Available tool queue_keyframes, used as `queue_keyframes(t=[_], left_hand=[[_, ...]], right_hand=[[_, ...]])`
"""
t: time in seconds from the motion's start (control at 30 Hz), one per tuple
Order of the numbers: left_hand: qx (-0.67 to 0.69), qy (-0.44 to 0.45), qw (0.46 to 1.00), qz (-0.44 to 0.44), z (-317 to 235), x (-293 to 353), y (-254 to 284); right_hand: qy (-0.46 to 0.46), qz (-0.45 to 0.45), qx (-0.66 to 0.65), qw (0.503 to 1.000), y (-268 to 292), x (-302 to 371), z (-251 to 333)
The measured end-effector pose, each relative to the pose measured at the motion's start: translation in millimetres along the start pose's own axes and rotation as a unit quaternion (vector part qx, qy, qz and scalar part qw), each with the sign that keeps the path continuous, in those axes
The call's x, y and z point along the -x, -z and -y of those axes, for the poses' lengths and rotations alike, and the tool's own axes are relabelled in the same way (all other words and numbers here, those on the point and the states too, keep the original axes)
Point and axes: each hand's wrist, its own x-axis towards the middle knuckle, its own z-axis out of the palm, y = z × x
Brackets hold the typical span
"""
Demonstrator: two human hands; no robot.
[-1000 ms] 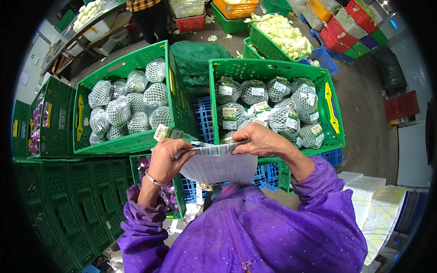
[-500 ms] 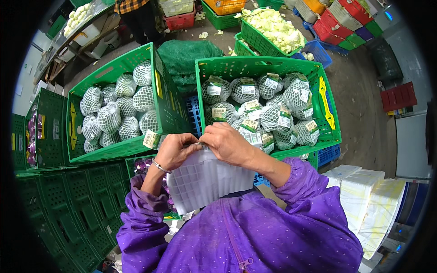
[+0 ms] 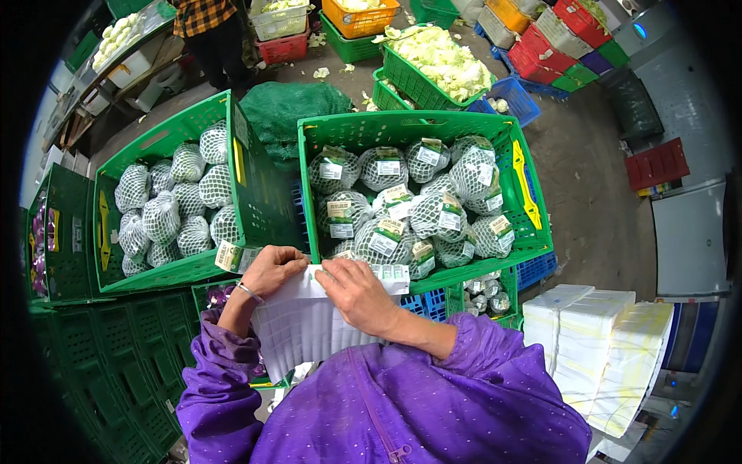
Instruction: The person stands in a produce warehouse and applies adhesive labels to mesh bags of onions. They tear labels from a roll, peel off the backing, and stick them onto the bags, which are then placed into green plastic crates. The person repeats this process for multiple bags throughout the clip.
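Observation:
My left hand [image 3: 272, 272], a bracelet on its wrist, pinches one end of a white label sheet [image 3: 297, 332] that hangs in front of my body. Along the sheet's upper edge, small printed labels show on the right. My right hand [image 3: 355, 292] lies over that edge, fingers closed on it; the fingertips are partly hidden. A small green and cream tag [image 3: 229, 257] sticks out beside my left hand; whether I hold it cannot be seen. Just beyond, a green crate [image 3: 417, 117] holds several net-wrapped round vegetables [image 3: 385, 241] bearing similar labels.
To the left, another green crate [image 3: 239, 182] holds net-wrapped vegetables without visible labels. White foam boxes [image 3: 595, 332] stand at the right. A green sack [image 3: 290, 108] and a crate of pale leaves [image 3: 440, 66] lie beyond. A person [image 3: 209, 35] stands at the far left.
My right hand has come away from my left hand and moved right along the sheet. The sheet's upper edge now lies spread between them, showing labels. The whole view has shifted slightly.

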Motion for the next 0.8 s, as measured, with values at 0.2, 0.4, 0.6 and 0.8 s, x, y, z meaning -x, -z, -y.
queue_keyframes(t=[0.2, 0.4, 0.6, 0.8], left_hand=[[-0.023, 0.012, 1.000, 0.003, 9, -6, 1], [-0.039, 0.005, 0.999, -0.032, 10, 4, 8], [-0.035, 0.036, 0.997, -0.057, -3, 27, 6], [0.000, 0.063, 0.993, -0.105, -4, 58, 6]], right_hand=[[-0.008, 0.073, -0.051, 0.996, 16, 11, -1], [-0.270, 0.175, -0.534, 0.782, 68, -30, -85], [-0.505, -0.075, -0.537, 0.672, 21, -49, -272], [-0.540, -0.042, -0.362, 0.758, -14, -69, -314]])
